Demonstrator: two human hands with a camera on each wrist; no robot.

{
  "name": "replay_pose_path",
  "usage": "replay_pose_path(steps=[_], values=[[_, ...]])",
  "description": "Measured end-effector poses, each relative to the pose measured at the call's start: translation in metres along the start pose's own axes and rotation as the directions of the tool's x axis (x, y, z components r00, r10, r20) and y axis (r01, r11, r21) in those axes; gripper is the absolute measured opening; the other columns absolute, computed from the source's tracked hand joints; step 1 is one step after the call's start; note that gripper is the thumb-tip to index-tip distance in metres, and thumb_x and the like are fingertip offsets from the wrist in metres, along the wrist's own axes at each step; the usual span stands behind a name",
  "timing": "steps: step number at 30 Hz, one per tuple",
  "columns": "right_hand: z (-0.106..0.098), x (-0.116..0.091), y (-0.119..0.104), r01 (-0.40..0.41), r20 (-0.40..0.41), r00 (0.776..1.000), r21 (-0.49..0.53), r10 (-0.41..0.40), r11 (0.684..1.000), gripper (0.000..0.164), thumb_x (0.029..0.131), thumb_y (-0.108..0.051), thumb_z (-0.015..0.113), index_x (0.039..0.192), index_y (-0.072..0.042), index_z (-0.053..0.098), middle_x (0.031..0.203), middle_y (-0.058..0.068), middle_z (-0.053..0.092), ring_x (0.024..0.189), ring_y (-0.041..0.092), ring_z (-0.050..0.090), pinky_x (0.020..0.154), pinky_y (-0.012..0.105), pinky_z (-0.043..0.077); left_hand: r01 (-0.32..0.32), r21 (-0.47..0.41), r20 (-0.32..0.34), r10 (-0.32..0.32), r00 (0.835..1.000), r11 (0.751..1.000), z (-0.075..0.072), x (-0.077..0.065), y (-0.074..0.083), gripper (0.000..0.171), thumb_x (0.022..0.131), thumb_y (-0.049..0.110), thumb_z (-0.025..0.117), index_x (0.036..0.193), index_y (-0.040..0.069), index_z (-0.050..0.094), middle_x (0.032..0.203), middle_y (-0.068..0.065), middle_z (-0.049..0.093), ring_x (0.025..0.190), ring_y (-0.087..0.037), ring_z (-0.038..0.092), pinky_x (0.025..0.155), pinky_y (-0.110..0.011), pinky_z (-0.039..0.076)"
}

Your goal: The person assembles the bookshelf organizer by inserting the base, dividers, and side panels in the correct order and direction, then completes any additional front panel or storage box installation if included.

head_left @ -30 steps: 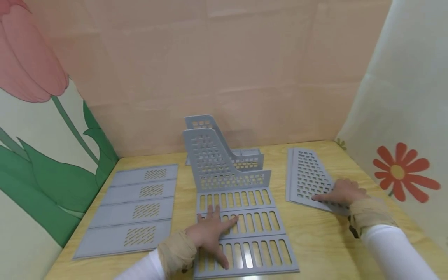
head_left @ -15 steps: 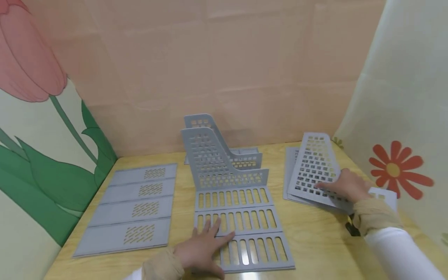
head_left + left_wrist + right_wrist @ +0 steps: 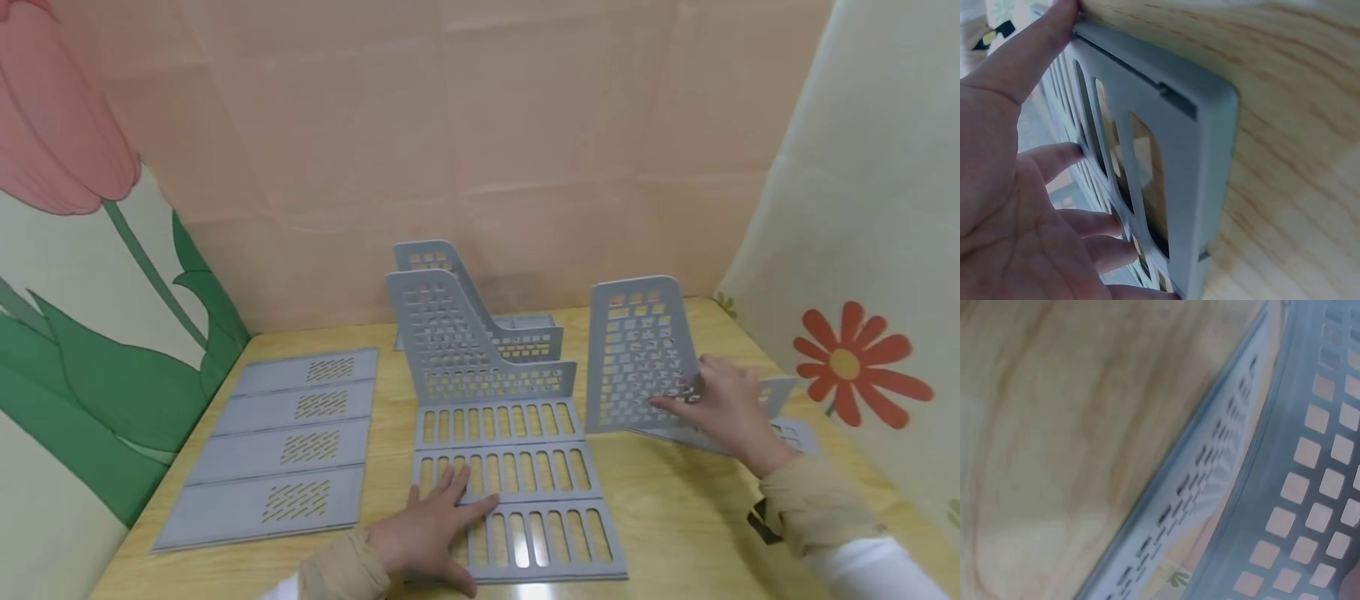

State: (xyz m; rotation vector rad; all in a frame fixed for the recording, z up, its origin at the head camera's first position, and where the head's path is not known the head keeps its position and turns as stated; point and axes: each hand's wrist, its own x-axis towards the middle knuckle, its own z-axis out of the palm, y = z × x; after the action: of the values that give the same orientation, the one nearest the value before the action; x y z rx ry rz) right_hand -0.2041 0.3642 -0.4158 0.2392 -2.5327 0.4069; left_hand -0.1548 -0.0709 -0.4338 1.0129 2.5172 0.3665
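One perforated panel (image 3: 637, 357) has swung upright in the right hand (image 3: 726, 407).

held panel (image 3: 637, 358): grey, brick-pattern holes | table (image 3: 675, 517): yellow wood-grain | flower (image 3: 845, 364): red

No readable text, labels, brands, numbers, or signs

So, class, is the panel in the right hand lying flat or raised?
Raised: the held panel stands steeply in the right hand, at an angle to the lower panel on the table.
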Motion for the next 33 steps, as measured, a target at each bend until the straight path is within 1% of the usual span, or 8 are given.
replay_pose_path(steps=[5, 8, 15, 21, 25, 27, 30, 33], values=[[0.006, -0.005, 0.002, 0.010, 0.005, 1.000, 0.007, -0.010, 1.000, 0.043, 0.062, -0.045, 0.086, 0.089, -0.017, 0.067, 0.076, -0.006, 0.055, 0.073, 0.016, 0.046, 0.067, 0.041, 0.021, -0.007, 0.013, -0.002, 0.007, 1.000, 1.000, 0.000, 0.001, 0.002, 0.104, 0.059, 0.059, 0.078, 0.148, 0.037, 0.030, 0.157, -0.019, 0.006, 0.141, -0.040, 0.006, 0.097, -0.074, 0.019], [0.007, -0.006, 0.003, 0.008, 0.004, 1.000, 0.010, -0.008, 1.000, 0.049, 0.062, -0.045, 0.086, 0.098, -0.017, 0.068, 0.081, -0.004, 0.058, 0.076, 0.017, 0.047, 0.069, 0.043, 0.023, -0.009, 0.019, 0.008, 0.009, 1.000, 1.000, -0.001, 0.001, 0.002, 0.104, 0.059, 0.059, 0.078, 0.148, 0.037, 0.029, 0.157, -0.019, 0.005, 0.141, -0.041, 0.005, 0.097, -0.075, 0.019], [0.010, -0.010, 0.005, -0.015, 0.005, 1.000, 0.027, 0.015, 1.000, 0.050, 0.063, -0.045, 0.086, 0.098, -0.017, 0.065, 0.079, -0.004, 0.056, 0.074, 0.018, 0.049, 0.067, 0.042, 0.022, -0.006, 0.015, 0.024, 0.006, 1.000, 1.000, -0.002, 0.001, 0.000, 0.104, 0.060, 0.059, 0.078, 0.149, 0.037, 0.029, 0.157, -0.019, 0.005, 0.141, -0.041, 0.004, 0.096, -0.076, 0.019], [0.015, -0.011, 0.004, -0.054, 0.006, 0.999, 0.107, 0.053, 0.993, 0.062, 0.064, -0.039, 0.087, 0.116, -0.016, 0.064, 0.089, 0.001, 0.064, 0.078, 0.022, 0.053, 0.068, 0.042, 0.021, -0.006, 0.019, 0.024, 0.006, 1.000, 1.000, -0.001, 0.002, -0.003, 0.105, 0.059, 0.060, 0.078, 0.149, 0.038, 0.027, 0.157, -0.019, 0.004, 0.141, -0.041, 0.004, 0.095, -0.076, 0.020], [0.019, -0.008, -0.006, -0.011, 0.004, 1.000, 0.084, 0.011, 0.996, 0.061, 0.063, -0.038, 0.088, 0.114, -0.014, 0.065, 0.088, 0.003, 0.063, 0.080, 0.023, 0.052, 0.069, 0.045, 0.023, -0.010, 0.028, 0.015, 0.010, 1.000, 1.000, 0.000, 0.002, -0.003, 0.105, 0.059, 0.061, 0.077, 0.149, 0.038, 0.027, 0.157, -0.019, 0.005, 0.141, -0.041, 0.005, 0.095, -0.076, 0.020], [0.022, -0.005, -0.015, 0.033, -0.005, 0.999, 0.080, -0.033, 0.996, 0.053, 0.062, -0.036, 0.088, 0.105, -0.013, 0.066, 0.086, 0.004, 0.062, 0.080, 0.024, 0.051, 0.070, 0.045, 0.025, -0.012, 0.029, 0.012, 0.011, 1.000, 1.000, 0.001, 0.002, -0.003, 0.105, 0.059, 0.061, 0.077, 0.149, 0.037, 0.028, 0.157, -0.019, 0.005, 0.141, -0.040, 0.005, 0.095, -0.076, 0.019], [0.030, -0.001, -0.033, 0.096, -0.002, 0.995, 0.095, -0.097, 0.991, 0.044, 0.064, -0.030, 0.087, 0.099, -0.013, 0.067, 0.087, 0.002, 0.064, 0.081, 0.024, 0.053, 0.071, 0.045, 0.030, -0.015, 0.029, 0.007, 0.015, 1.000, 0.999, 0.000, 0.001, -0.002, 0.106, 0.059, 0.061, 0.078, 0.149, 0.037, 0.028, 0.156, -0.020, 0.006, 0.141, -0.041, 0.005, 0.095, -0.076, 0.019], [0.039, 0.004, -0.052, 0.134, 0.038, 0.990, 0.118, -0.139, 0.984, 0.033, 0.069, -0.028, 0.085, 0.093, -0.014, 0.067, 0.081, -0.003, 0.066, 0.076, 0.020, 0.056, 0.070, 0.042, 0.033, -0.021, 0.040, -0.007, 0.022, 1.000, 0.999, -0.001, 0.001, -0.001, 0.106, 0.058, 0.059, 0.079, 0.149, 0.035, 0.030, 0.156, -0.022, 0.008, 0.141, -0.043, 0.007, 0.094, -0.076, 0.020]])
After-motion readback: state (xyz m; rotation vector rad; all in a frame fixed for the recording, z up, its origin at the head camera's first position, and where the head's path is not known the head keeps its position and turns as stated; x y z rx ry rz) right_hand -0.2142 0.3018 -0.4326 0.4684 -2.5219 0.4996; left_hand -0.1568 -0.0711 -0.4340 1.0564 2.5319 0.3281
